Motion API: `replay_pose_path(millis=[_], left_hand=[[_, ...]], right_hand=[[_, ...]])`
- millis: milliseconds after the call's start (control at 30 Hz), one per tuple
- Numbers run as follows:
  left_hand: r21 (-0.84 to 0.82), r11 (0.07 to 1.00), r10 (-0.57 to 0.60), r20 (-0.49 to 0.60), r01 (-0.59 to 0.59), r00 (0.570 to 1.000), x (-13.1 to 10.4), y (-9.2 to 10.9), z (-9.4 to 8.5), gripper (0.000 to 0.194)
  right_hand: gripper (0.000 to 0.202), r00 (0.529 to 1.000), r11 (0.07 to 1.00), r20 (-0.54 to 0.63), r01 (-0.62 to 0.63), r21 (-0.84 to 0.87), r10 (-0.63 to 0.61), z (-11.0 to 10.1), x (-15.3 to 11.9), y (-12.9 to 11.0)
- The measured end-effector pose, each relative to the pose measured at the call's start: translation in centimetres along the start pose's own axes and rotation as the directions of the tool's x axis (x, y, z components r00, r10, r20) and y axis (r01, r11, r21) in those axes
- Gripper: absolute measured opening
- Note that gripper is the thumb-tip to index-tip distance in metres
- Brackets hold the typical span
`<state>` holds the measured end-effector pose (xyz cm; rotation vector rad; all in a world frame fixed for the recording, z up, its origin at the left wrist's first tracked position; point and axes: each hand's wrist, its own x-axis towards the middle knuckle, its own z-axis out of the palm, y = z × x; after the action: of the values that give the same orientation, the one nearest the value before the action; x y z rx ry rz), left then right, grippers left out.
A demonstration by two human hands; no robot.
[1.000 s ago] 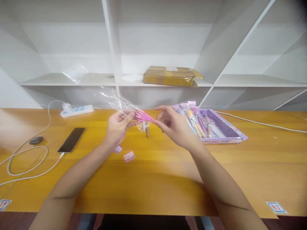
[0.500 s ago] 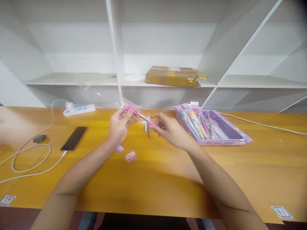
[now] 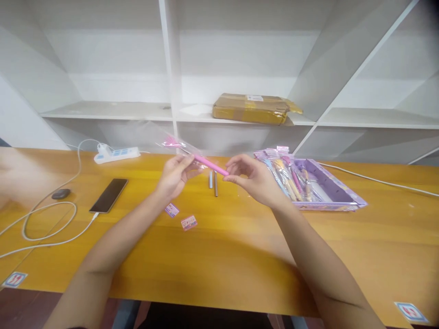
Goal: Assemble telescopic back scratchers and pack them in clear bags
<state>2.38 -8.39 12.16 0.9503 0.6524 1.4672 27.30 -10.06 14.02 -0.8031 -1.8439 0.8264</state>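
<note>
A pink stick (image 3: 211, 165) with a pink splayed head runs slantwise between my hands, above the table. Its head end lies in a clear plastic sleeve (image 3: 149, 132) that stretches up to the left. My left hand (image 3: 175, 176) pinches stick and sleeve near the middle, thumb on top. My right hand (image 3: 252, 178) grips the lower right tip of the stick between thumb and fingers. Just below the stick, a light blue stick (image 3: 210, 179) and a dark metallic rod (image 3: 216, 184) lie side by side on the table.
Right of my hands stands a purple display box (image 3: 343, 183) with several wrapped sticks. Two small printed cards (image 3: 189, 223) lie in front. A phone (image 3: 109, 195) with a white cable, a black object (image 3: 61, 194) and a power strip (image 3: 116, 154) sit left. A taped carton (image 3: 252, 109) rests on the shelf.
The pink head has moved up and left, away from my left hand. Between my hands the pink handle now shows where a silver shaft showed before.
</note>
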Motion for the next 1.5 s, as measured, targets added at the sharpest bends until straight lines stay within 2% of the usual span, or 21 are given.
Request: replay_pose_path(millis=[100,200,333,400,533,633,800,1033,1100,1233,1300,1400,1500], left_hand=[[0.106,0.990,-0.111,0.163,0.095,0.980,-1.9,-1.2,1.4,0.037],[0.185,0.978,-0.150,0.282,0.100,0.948,-3.2,-2.0,2.1,0.037],[0.198,0.978,-0.127,0.332,0.062,0.935,-3.5,-2.5,1.8,0.032],[0.211,0.973,-0.159,0.347,0.088,0.924,-3.1,-2.6,1.5,0.032],[0.203,0.965,-0.235,0.387,0.166,0.892,-2.3,-2.5,0.9,0.035],[0.173,0.961,-0.269,0.424,0.214,0.865,-2.0,-2.3,0.7,0.038],[0.192,0.953,-0.296,0.418,0.235,0.859,-2.0,-2.7,0.8,0.038],[0.245,0.925,-0.367,0.392,0.289,0.843,-2.1,-2.8,0.9,0.040],[0.250,0.924,-0.368,0.376,0.289,0.850,-1.9,-2.7,0.7,0.040],[0.222,0.930,-0.360,0.375,0.295,0.854,-1.3,-2.8,0.2,0.038],[0.203,0.932,-0.358,0.376,0.301,0.855,-1.1,-2.9,0.0,0.038],[0.188,0.930,-0.362,0.330,0.315,0.872,-0.6,-3.2,-0.4,0.038],[0.147,0.919,-0.393,0.285,0.366,0.874,-0.1,-3.6,-0.8,0.042]], right_hand=[[0.050,0.998,0.999,-0.056,0.032,-0.038,-0.034,0.0,0.2,0.4],[0.052,1.000,1.000,-0.006,0.025,-0.002,-0.025,0.0,0.3,0.6],[0.048,0.993,0.994,0.116,0.008,0.113,-0.021,-0.2,0.2,0.4],[0.045,0.985,0.990,0.163,0.024,0.140,-0.047,-0.3,0.1,0.2],[0.025,0.971,0.990,0.214,0.087,0.114,-0.110,-0.5,0.1,0.0],[0.024,0.966,0.989,0.222,0.113,0.092,-0.131,-0.4,0.2,0.2],[0.038,0.962,0.991,0.258,0.059,0.122,-0.089,0.1,0.0,0.6],[0.037,0.949,0.946,0.177,0.287,-0.153,-0.259,0.8,-0.2,0.9],[0.040,0.934,0.930,0.202,0.329,-0.165,-0.294,0.5,-0.2,0.9],[0.060,0.876,0.900,0.314,0.419,-0.120,-0.366,-0.7,0.0,0.9],[0.052,0.861,0.886,0.358,0.437,-0.154,-0.363,-1.1,0.0,0.9],[0.016,0.861,0.872,0.360,0.447,-0.199,-0.360,-1.2,0.2,0.8],[0.013,0.850,0.861,0.383,0.462,-0.212,-0.362,-0.9,0.2,0.6]])
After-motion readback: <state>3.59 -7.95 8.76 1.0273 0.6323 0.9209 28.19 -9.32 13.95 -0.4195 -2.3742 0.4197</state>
